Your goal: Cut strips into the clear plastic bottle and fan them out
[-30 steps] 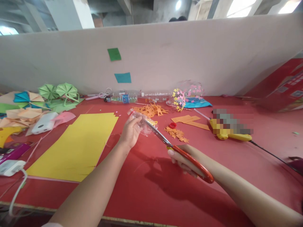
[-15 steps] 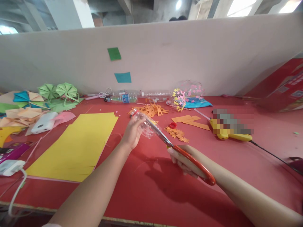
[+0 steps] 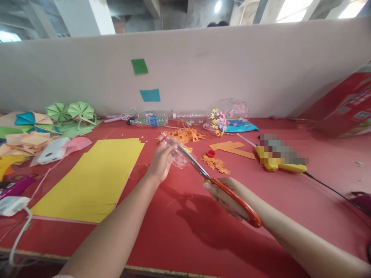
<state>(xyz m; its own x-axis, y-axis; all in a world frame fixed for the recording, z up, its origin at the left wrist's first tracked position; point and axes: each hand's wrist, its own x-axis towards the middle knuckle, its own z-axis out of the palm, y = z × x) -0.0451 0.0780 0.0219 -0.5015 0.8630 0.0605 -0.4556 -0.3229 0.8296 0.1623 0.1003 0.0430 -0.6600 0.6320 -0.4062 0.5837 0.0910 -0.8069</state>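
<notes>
Red table [image 3: 165,243], bottle [image 3: 180,160] in left grip [image 3: 159,164]

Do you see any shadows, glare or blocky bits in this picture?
In the head view, bright openings at top right glare nearly white; also in the head view, a soft shadow darkens the red table below the right hand; again in the head view, blocky squares mask part of a yellow tool.
</notes>
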